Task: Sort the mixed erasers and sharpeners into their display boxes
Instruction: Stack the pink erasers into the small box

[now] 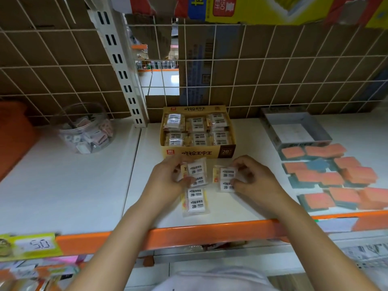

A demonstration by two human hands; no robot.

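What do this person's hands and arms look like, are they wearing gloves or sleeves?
No gloves: the left hand and the right hand are both bare. The forearms are bare too, with no sleeve in view. I see no watch, ring or bracelet. A light-coloured garment shows at the bottom edge.

Two bare forearms are seen coming up from the bottom of the frame, no sleeves on either, at least as far as the frame edge. No watch, bracelet or ring can be made out on the left hand [168,175] or the right hand [254,179]. The fingers [241,164] are ungloved. A bit of white clothing [212,279] is glimpsed at the bottom centre, its cut hidden.
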